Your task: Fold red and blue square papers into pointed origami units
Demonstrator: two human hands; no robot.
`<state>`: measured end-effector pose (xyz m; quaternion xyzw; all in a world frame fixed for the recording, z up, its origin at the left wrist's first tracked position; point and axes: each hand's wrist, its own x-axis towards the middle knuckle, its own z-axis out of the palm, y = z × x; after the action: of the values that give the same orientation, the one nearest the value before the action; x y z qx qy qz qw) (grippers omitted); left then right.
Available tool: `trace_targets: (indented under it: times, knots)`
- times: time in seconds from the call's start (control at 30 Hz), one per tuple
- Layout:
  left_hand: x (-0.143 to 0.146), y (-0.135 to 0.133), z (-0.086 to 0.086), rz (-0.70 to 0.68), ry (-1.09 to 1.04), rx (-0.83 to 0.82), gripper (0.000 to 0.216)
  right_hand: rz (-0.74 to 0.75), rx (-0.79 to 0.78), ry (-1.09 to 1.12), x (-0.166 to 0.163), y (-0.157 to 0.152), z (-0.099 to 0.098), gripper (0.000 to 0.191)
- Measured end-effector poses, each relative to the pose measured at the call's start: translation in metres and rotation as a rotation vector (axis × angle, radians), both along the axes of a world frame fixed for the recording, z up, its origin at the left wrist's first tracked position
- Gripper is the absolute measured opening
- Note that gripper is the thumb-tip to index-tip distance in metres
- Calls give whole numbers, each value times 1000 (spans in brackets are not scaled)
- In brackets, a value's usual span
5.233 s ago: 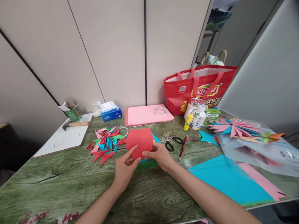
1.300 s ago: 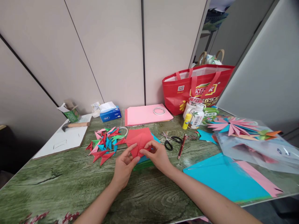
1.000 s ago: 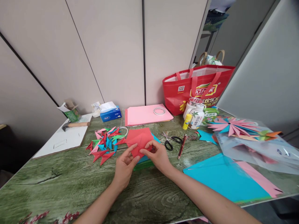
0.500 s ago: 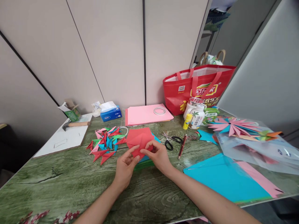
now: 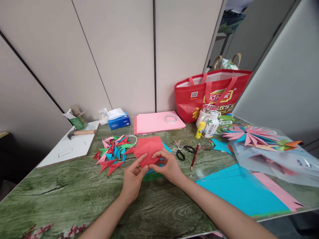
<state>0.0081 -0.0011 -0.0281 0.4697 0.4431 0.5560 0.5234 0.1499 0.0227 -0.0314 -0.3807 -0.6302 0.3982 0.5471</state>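
Observation:
Between my two hands is a folded piece of red paper (image 5: 149, 152), raised a little over the table. My left hand (image 5: 134, 177) pinches its lower left edge between thumb and fingers. On the lower right edge, my right hand (image 5: 168, 166) has thumb and fingers closed on the same paper. Beneath it lies a stack of coloured sheets (image 5: 151, 176) in red, blue and green, partly hidden by the paper and my hands. Left of my hands sits a pile of small folded paper pieces (image 5: 113, 152) in red, pink, blue and green.
Scissors (image 5: 183, 151), a dark red pencil (image 5: 195, 157) and a yellow glue stick (image 5: 199, 130) lie or stand to the right. Blue sheets (image 5: 241, 191) and a plastic bag (image 5: 279, 166) are farther right. Pink paper (image 5: 152, 122), a tissue box (image 5: 119, 121) and a hammer (image 5: 82, 132) sit behind.
My right thumb has slid down and left to the paper's bottom edge. My left hand stays nearly in place on the red paper.

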Motion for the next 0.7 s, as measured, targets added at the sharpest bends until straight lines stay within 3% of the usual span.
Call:
trace_targets:
  times: [0.33,0.5,0.7]
  knots:
    - [-1,0,3,24,-13,-20,49,42,-37,-1,3,5,-1,15]
    - [-3,2,-1,16,-8,11,51,136,-150,122,9,14,-4,15]
    - [-5,5,2,46,14,27,51,167,-149,249,20,25,0,11]
